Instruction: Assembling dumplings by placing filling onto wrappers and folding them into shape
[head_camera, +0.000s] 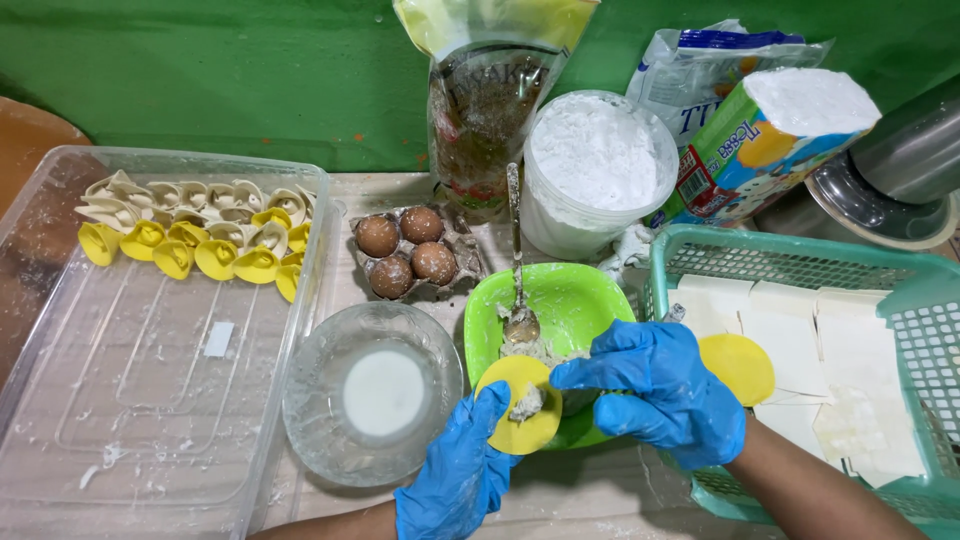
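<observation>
Head view, filling step: left hand (455, 470) cupping yellow wrapper (518, 403) with filling (526, 401) by the green bowl (570, 300), right hand (660, 390) pinching its edge; probably needs careful folding next.

Glossy green plastic bowl (575, 300), shiny metal spoon (518, 280), clear plastic tray (150, 430).

Single head view, close, looking steeply down, facing green wall (250, 80)
</observation>
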